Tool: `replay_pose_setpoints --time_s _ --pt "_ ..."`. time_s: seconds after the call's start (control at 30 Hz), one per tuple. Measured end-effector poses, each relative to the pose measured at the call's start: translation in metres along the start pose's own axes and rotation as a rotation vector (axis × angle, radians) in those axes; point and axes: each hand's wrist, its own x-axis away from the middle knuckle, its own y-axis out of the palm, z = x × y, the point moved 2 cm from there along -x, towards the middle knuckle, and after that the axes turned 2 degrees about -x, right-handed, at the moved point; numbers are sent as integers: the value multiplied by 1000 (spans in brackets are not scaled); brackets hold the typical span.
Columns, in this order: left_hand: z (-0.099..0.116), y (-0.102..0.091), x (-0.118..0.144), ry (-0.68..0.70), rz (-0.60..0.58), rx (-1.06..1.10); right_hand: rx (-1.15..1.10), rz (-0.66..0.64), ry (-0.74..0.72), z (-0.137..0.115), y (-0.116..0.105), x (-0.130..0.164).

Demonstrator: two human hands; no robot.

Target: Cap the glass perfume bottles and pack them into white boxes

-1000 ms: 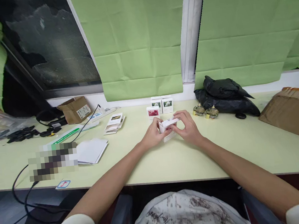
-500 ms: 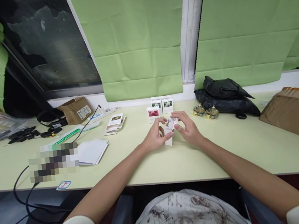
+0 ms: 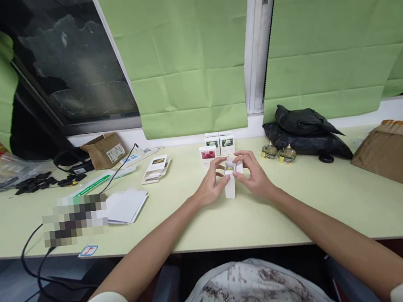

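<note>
A small white cardboard box (image 3: 230, 190) stands upright near the middle of the table, its top open. Something yellowish, too small to make out, shows inside the opening. My left hand (image 3: 209, 186) is closed around the box's left side, thumb at the upper front edge. On the other side, my right hand (image 3: 255, 178) grips the upper right part by a raised flap, fingers curled over it. Just behind my hands is a white box with a red flower picture (image 3: 208, 154). Two white boxes with white flower pictures (image 3: 227, 143) stand behind that one.
Two gold-coloured glass bottles (image 3: 286, 153) sit right of the boxes, before black plastic bags (image 3: 304, 135). A large brown carton (image 3: 394, 154) lies far right. Leftward are flattened printed boxes (image 3: 156, 169), white sheets (image 3: 126, 206), cables and a small open carton (image 3: 104, 151).
The box has gone from tilted to more upright between my hands. Its top opening now shows more plainly, with the yellowish thing inside. The camera view has shifted slightly.
</note>
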Motion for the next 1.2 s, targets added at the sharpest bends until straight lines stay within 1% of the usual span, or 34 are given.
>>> replay_pose_setpoints --time_s 0.1,0.2,0.37,0.53,0.6,0.73,0.87,0.97,1.07,1.2 --pt "3 1 -2 25 37 35 -28 23 4 3 1 0" --pt "6 1 -3 31 78 16 -32 31 -15 4 2 -1" --pt "8 1 -3 68 115 -46 30 46 -58 -2 2 -2" --pt "5 1 -5 62 158 -62 98 120 -128 -9 1 0" --pt "4 1 -5 64 166 -79 118 115 -143 -10 1 0" --pt "5 -1 -6 42 162 -98 121 61 -148 -9 1 0" --pt "5 -4 -6 9 179 -124 105 76 -107 -7 1 0" --pt "4 -5 -5 11 211 -148 100 99 -58 -5 0 -2" --pt "2 -4 -5 -19 240 -149 86 130 -30 -2 -1 -4" --pt "-1 -2 -5 -32 267 -131 43 109 23 4 0 -5"
